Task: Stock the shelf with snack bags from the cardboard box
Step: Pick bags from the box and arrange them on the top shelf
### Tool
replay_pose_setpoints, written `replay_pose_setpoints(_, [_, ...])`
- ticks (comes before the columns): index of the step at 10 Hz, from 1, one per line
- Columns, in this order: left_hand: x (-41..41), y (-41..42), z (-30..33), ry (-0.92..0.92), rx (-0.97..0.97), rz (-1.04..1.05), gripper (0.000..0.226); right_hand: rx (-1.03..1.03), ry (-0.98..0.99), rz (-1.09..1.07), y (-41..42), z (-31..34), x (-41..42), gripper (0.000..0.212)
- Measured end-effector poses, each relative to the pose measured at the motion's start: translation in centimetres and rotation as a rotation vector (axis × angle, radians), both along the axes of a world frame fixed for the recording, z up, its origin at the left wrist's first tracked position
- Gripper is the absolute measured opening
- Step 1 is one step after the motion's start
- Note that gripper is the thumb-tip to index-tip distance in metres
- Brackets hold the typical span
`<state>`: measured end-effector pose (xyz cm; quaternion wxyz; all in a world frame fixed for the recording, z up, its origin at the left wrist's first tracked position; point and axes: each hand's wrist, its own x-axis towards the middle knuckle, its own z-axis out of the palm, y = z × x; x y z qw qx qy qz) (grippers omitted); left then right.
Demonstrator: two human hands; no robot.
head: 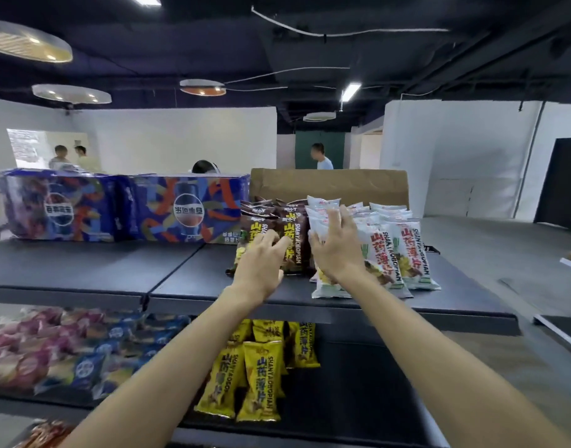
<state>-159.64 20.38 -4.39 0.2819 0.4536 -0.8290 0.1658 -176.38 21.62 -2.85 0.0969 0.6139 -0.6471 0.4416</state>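
On the dark top shelf [187, 273] stand rows of brown snack bags [292, 234] and white snack bags [404, 250]. My left hand [264, 257] lies flat against the front brown bags, fingers spread, gripping nothing. My right hand [337, 244] presses with spread fingers on the leftmost row of white bags. A cardboard flap [329, 185] rises behind the bags. Yellow snack bags [261, 379] lie on the shelf below.
Blue shrink-wrapped drink packs [122, 208] fill the top shelf's left half. Pink and blue snack bags [67, 347] lie on the lower shelf at left. Several people [321, 156] stand far behind. Another shelf edge [569, 263] shows at right.
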Motion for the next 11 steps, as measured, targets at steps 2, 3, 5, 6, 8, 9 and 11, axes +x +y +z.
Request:
replay_pose_setpoints(2, [4.9, -5.3, -0.2, 0.064, 0.212, 0.162, 0.084, 0.174, 0.186, 0.078, -2.7, -1.1, 7.5, 0.065])
replay_pose_setpoints(3, [5.3, -8.3, -0.3, 0.074, 0.283, 0.165, 0.087, 0.299, 0.25, -0.02, -5.1, -1.9, 8.6, 0.076])
replay_pose_setpoints(5, [5.3, -11.6, -1.3, 0.008, 0.206, 0.157, 0.092, 0.369, 0.365, -0.201, -8.4, -2.2, 8.6, 0.069])
replay_pose_setpoints(6, [5.6, -12.1, -1.8, 0.012, 0.185, 0.131, 0.094, 0.319, 0.4, -0.238, -9.6, -2.6, 8.6, 0.066])
replay_pose_setpoints(8, [5.8, -11.8, -2.0, -0.016, 0.174, 0.124, 0.098, 0.283, 0.373, -0.234, -9.5, -2.9, 8.3, 0.057])
replay_pose_setpoints(9, [6.3, -11.3, -1.7, -0.017, 0.162, 0.119, 0.095, 0.262, 0.354, -0.212, -8.4, -3.1, 8.1, 0.049])
replay_pose_setpoints(11, [7.5, -8.1, -1.8, 0.001, 0.193, 0.101, 0.076, 0.313, 0.363, -0.12, -5.0, -3.9, 8.1, 0.047])
